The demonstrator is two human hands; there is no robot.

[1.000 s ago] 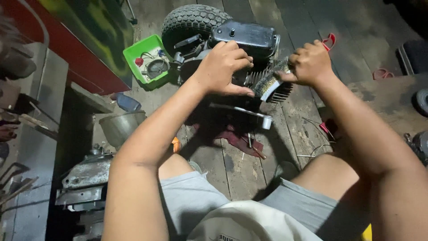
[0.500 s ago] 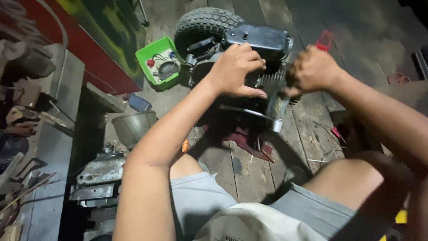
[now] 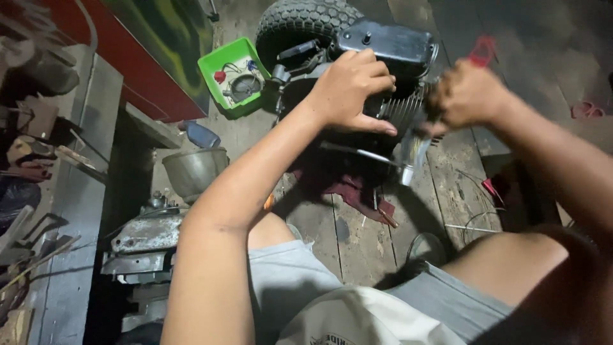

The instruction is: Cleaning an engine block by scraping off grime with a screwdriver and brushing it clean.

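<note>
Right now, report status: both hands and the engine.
Left hand flat on the black engine, fingers spread. Right hand closed at the engine's finned side, blurred; held thing unclear. Green tray and tyre behind, not obstructing.

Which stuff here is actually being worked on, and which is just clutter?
In hand:
- small engine, black, on the plank floor
- left hand pressed on the engine
- right hand at the cooling fins, blurred
- metal piece under the right hand

Lying about:
- green tray of small parts
- tyre
- metal pot
- dark red rag
- red-handled pliers
</note>
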